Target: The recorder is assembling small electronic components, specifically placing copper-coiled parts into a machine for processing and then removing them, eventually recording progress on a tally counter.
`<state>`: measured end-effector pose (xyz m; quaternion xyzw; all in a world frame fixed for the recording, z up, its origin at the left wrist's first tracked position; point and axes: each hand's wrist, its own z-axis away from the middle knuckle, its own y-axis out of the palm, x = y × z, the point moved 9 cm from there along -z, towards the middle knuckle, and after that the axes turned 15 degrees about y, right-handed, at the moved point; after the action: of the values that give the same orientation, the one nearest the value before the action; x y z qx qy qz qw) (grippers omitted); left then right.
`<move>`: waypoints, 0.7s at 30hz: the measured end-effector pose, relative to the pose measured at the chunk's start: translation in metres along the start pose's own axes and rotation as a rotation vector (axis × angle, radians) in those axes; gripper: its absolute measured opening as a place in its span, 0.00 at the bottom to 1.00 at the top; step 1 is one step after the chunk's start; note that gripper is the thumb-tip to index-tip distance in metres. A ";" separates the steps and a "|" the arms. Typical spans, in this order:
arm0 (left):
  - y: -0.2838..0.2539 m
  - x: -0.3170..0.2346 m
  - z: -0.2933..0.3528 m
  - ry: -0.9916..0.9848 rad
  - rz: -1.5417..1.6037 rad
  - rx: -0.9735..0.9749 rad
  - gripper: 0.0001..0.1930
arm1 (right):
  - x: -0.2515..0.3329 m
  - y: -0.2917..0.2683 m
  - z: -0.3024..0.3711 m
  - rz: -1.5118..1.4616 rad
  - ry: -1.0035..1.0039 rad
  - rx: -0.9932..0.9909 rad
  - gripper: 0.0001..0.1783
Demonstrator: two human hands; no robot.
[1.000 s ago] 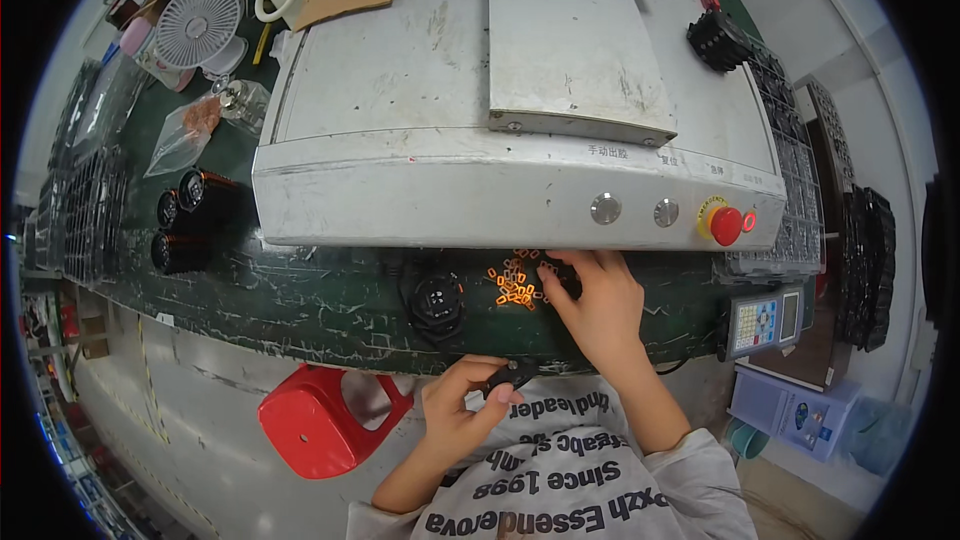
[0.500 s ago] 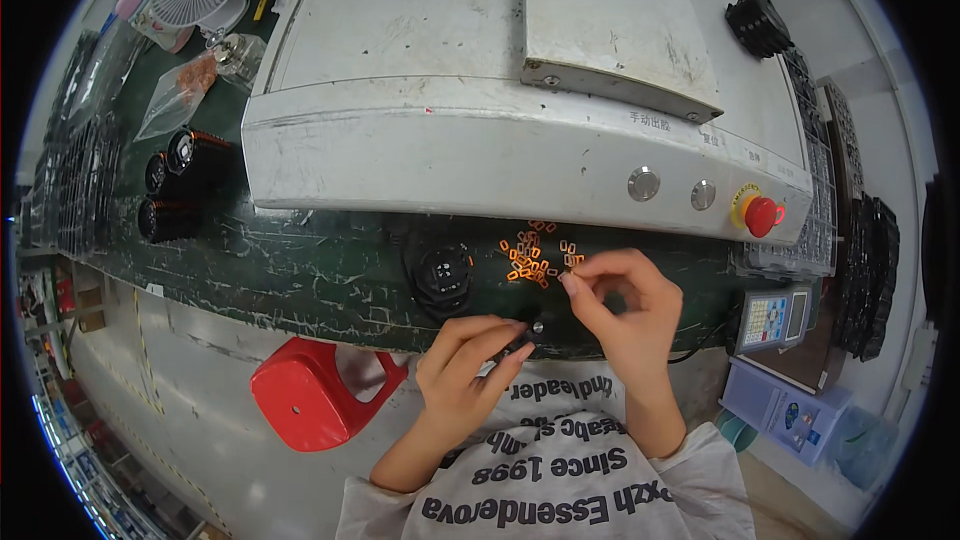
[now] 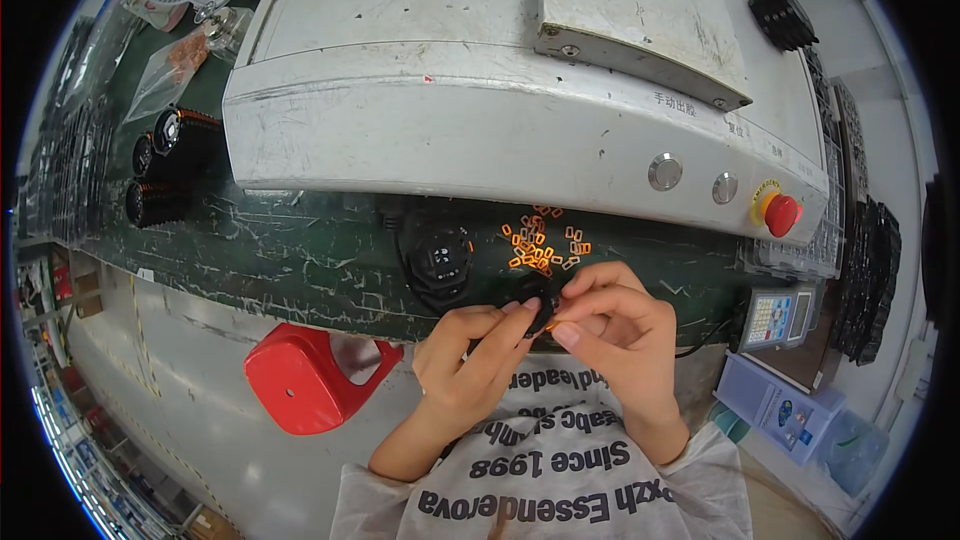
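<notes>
So there's a small black round part pinched between both hands, right at the near edge of the green bench. The left hand has its fingers closed around the part's lower left side, looks like it's just steadying it. The right hand is curled over the other side, thumb and fingertips pressed together at the part, maybe on a tiny orange piece, too small to say for sure. Just beyond the hands sits a loose scatter of little orange clips, near enough to grab from. Beside those is another black round piece, lying flat. Behind it all is a big grey machine with two silver buttons and a red stop knob. A red stool is down below the bench.
</notes>
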<state>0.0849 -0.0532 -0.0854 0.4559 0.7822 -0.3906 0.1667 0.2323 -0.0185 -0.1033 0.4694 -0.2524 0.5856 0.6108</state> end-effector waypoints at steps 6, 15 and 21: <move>0.001 -0.001 -0.001 0.019 -0.028 0.007 0.21 | -0.004 0.000 -0.001 0.004 0.001 -0.003 0.09; 0.000 -0.002 -0.003 0.059 -0.074 0.003 0.22 | -0.006 0.001 -0.001 0.051 -0.027 -0.083 0.08; -0.003 -0.004 -0.008 0.117 -0.085 -0.022 0.18 | -0.002 0.001 0.002 0.040 -0.044 -0.097 0.08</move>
<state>0.0851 -0.0504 -0.0765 0.4427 0.8134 -0.3614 0.1089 0.2318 -0.0211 -0.1044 0.4468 -0.3030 0.5745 0.6152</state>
